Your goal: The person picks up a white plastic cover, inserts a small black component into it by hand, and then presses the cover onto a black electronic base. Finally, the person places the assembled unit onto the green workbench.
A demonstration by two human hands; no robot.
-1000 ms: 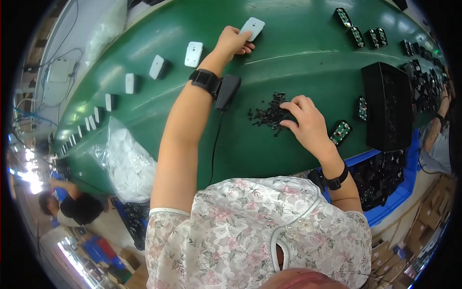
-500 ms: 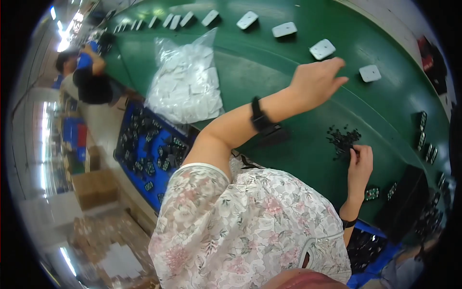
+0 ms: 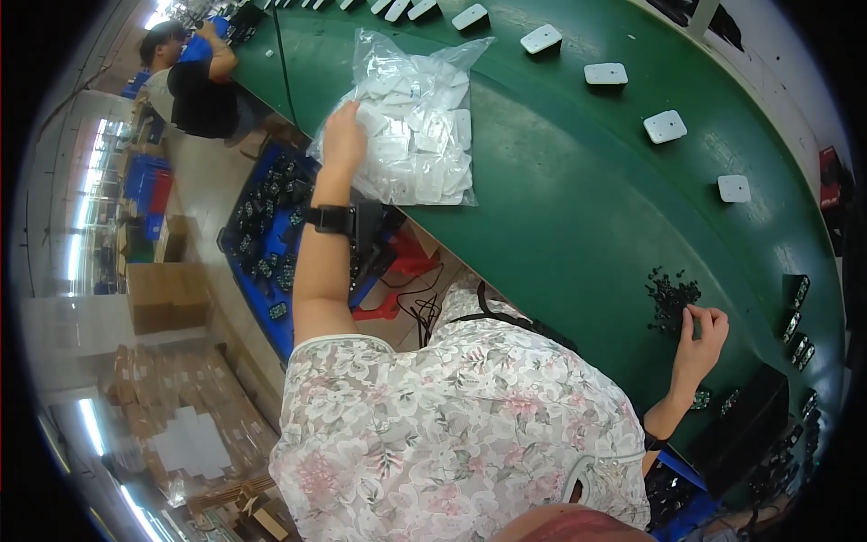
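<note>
My left hand [image 3: 345, 144] is at the left side of a clear plastic bag [image 3: 420, 131] filled with flat white plastic pieces. Its fingers bend against the bag, and I cannot see whether they grip anything. On the green work surface [image 3: 533, 172], my right hand [image 3: 703, 341] rests at the edge of a pile of small black parts [image 3: 670, 296]. Thumb and forefinger are pinched together there; whatever lies between them is too small to make out. White rounded rectangular housings [image 3: 666, 127] stand in a spaced, curving row along the far side.
Below the bag, a blue tray [image 3: 280, 298] holds several dark circuit boards. A black box [image 3: 742, 425] sits at the right, with small boards [image 3: 795, 323] beyond it. Cardboard boxes [image 3: 169, 298] are stacked at left; another person [image 3: 200, 90] works at the far left.
My left hand has swung from the row of white housings leftward to the bag. My right hand stays pinched at the black pile. The whole view has shifted.
</note>
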